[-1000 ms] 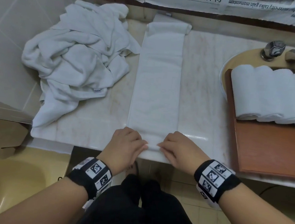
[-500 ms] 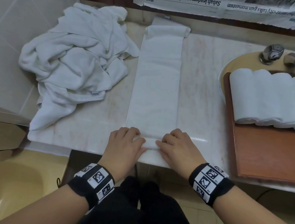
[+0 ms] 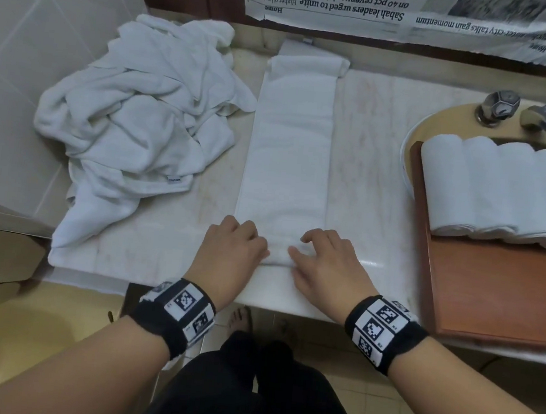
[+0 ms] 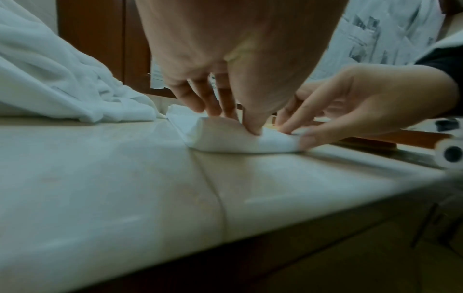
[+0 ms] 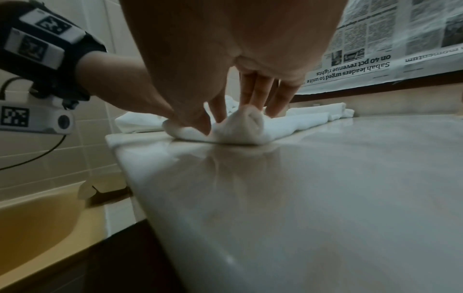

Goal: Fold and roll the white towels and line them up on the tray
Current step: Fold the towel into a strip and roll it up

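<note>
Two hands, left (image 3: 233, 249) and right (image 3: 323, 260), fingers curled pinching the towel's (image 3: 290, 149) near roll at the bench's front edge; strip runs straight away to the back edge.

Bare counter (image 3: 367, 169) between towel heap (image 3: 140, 122), tray (image 3: 495, 292)

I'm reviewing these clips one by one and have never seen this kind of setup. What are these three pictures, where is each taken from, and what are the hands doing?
No machine here: a person wears a head camera and one camera on each wrist, strapped on with marker-covered bands. The head view looks down on a marble counter. The left hand and right hand pinch the near end of a long folded white towel, with only a first small turn of a roll formed. The two wrist views show that same rolled end from low down, one from each side. A heap of unfolded towels lies to the left. On the right, rolled towels sit side by side on a wooden tray.
</note>
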Demonstrator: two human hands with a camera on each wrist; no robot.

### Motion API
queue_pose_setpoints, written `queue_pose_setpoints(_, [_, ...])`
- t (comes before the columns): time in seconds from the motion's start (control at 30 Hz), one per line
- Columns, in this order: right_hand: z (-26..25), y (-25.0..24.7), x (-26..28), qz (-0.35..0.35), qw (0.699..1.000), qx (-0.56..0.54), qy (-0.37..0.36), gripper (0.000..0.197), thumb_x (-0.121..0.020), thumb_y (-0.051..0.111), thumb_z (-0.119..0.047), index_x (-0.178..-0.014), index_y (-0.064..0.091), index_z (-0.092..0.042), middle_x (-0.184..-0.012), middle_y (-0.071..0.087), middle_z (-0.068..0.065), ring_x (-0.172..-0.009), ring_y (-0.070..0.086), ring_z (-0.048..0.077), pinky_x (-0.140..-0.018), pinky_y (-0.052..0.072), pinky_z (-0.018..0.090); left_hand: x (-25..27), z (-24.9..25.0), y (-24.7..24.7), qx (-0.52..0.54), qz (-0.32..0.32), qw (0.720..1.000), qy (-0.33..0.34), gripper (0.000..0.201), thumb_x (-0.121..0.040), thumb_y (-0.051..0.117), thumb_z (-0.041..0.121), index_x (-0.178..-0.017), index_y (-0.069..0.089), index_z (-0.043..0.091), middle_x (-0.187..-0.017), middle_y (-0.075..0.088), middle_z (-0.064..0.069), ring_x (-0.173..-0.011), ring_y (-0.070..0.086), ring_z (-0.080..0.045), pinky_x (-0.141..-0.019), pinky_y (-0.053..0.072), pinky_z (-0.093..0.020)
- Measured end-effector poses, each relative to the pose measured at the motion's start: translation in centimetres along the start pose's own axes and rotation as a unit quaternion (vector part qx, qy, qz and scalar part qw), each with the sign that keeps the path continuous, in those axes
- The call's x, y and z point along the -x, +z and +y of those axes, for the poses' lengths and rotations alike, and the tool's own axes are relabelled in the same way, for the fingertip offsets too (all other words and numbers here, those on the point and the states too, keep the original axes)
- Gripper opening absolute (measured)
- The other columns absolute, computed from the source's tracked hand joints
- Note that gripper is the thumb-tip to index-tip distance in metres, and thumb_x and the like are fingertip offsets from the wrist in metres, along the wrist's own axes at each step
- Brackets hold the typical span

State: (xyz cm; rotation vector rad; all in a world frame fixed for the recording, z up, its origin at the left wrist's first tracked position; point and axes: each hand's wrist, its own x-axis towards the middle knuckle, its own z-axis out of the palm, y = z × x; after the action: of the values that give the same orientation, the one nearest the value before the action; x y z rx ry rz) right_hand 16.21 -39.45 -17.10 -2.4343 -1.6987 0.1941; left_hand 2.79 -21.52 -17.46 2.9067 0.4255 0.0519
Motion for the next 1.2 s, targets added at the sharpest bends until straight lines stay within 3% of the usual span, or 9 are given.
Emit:
queue_pose_setpoints(0.13, [-0.1,0.9,-0.9,0.023,0.999,0.035,0.0,0.023,-0.073,0.076,-0.006,-0.095,0.072,-0.012,-0.091,0.057,0.003,-0.087,0.049,0.028,-0.065,0.036,0.035,1.4,0.9,1.0,-0.02,0.056,0.998,-0.008,0.024,-0.084,0.08,0.039,-0.096,0.075,0.019,-0.108,0.063,-0.005,-0.094,0.053,-0.032,-0.071,0.045,-0.042])
queue_pose_setpoints(0.23, [1.1,0.5,-1.4,-0.013,1.0,0.004,-0.022,0.033,-0.073,0.077,-0.002,-0.104,0.073,-0.012,-0.089,0.059,0.001,-0.086,0.052,0.027,-0.065,0.045,0.036,0.9,-0.1,1.4,-0.017,0.065,0.998,0.019,0.021,-0.09,0.075,0.033,-0.104,0.075,0.017,-0.11,0.062,-0.007,-0.1,0.049,-0.031,-0.075,0.044,-0.042])
queue_pose_setpoints(0.37, [2.3,-1.8,-2.8,-0.102,0.986,-0.127,0.025,0.028,-0.099,0.06,-0.018,-0.126,0.063,-0.021,-0.109,0.064,-0.001,-0.104,0.056,0.023,-0.089,0.045,0.035,-1.3,-2.2,0.3,0.016,-0.022,0.997,0.076,0.035,-0.1,0.049,0.041,-0.105,0.076,0.02,-0.092,0.064,-0.001,-0.087,0.055,-0.028,-0.068,0.047,-0.039])
queue_pose_setpoints(0.5, [2.9,-2.0,-3.6,-0.085,0.986,-0.136,0.033,0.024,-0.102,0.053,-0.021,-0.122,0.066,-0.026,-0.112,0.058,0.0,-0.095,0.06,0.024,-0.081,0.049,0.036,-4.2,-2.7,-2.4,0.067,-0.125,0.99,0.007,0.031,-0.101,0.054,0.048,-0.105,0.075,0.024,-0.096,0.073,0.004,-0.092,0.064,-0.021,-0.079,0.05,-0.037])
queue_pose_setpoints(0.67, [2.1,-0.7,-3.4,-0.029,0.999,-0.012,0.013,0.031,-0.081,0.073,-0.017,-0.112,0.071,-0.01,-0.118,0.06,0.016,-0.095,0.061,0.034,-0.067,0.054,0.04,-5.0,-1.8,-1.6,0.08,-0.063,0.994,-0.037,0.022,-0.098,0.062,0.038,-0.097,0.074,0.02,-0.103,0.062,0.002,-0.089,0.06,-0.024,-0.075,0.051,-0.039])
queue_pose_setpoints(0.87, [2.5,0.0,-4.5,0.008,0.999,0.033,0.039,0.017,-0.074,0.077,-0.012,-0.087,0.068,-0.015,-0.088,0.053,0.001,-0.085,0.049,0.026,-0.065,0.031,0.032,-4.1,-0.7,0.1,-0.03,-0.004,0.999,0.028,0.028,-0.083,0.078,0.039,-0.09,0.076,0.011,-0.102,0.07,-0.009,-0.098,0.062,-0.037,-0.068,0.051,-0.042])
queue_pose_setpoints(0.97, [3.7,-0.7,-5.2,-0.026,0.999,-0.021,0.02,0.013,-0.089,0.069,-0.021,-0.101,0.071,-0.015,-0.093,0.059,0.0,-0.092,0.052,0.027,-0.071,0.04,0.035,-4.8,-1.9,0.3,-0.007,0.006,0.998,0.055,0.038,-0.095,0.055,0.044,-0.095,0.077,0.012,-0.088,0.071,-0.003,-0.091,0.062,-0.033,-0.068,0.052,-0.04])
queue_pose_setpoints(1.1, [5.0,-2.4,-6.2,-0.072,0.984,-0.15,0.066,0.023,-0.102,0.053,-0.03,-0.125,0.058,-0.025,-0.105,0.062,-0.004,-0.103,0.048,0.02,-0.083,0.04,0.032,-6.2,-3.1,-0.2,0.001,-0.004,1.0,0.018,0.051,-0.097,0.038,0.054,-0.095,0.079,0.024,-0.096,0.064,0.001,-0.091,0.055,-0.033,-0.074,0.05,-0.043])
queue_pose_setpoints(1.2, [4.8,-1.9,-6.6,-0.068,0.99,-0.109,0.061,0.029,-0.101,0.051,-0.019,-0.128,0.06,-0.025,-0.117,0.06,0.003,-0.104,0.054,0.027,-0.083,0.047,0.036,-8.1,-3.2,-1.4,0.023,-0.099,0.995,-0.014,0.055,-0.099,0.034,0.059,-0.1,0.079,0.027,-0.097,0.067,0.002,-0.095,0.053,-0.027,-0.081,0.047,-0.041])
